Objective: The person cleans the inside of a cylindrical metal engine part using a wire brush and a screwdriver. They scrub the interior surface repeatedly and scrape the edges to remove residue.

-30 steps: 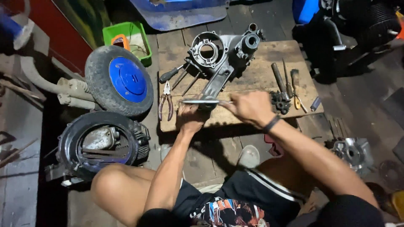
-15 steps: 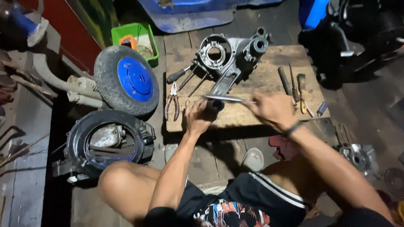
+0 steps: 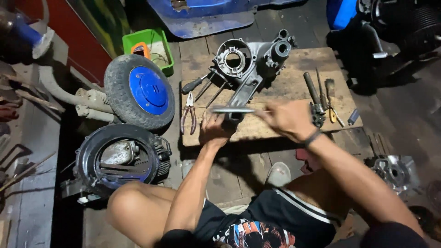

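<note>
Right hand, fingers pinching flat metal tool, has drawn back slightly from engine casing; left hand fingers spread, bracing casing's near end.

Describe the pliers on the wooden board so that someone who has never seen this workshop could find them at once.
Start at the wooden board on the floor, which carries a grey engine casing. Go to the board's left edge, beside the blue-hubbed wheel. The pliers lie there with dark red handles spread towards the person, left of the left hand; the neighbouring screwdrivers are single straight shafts.
</note>
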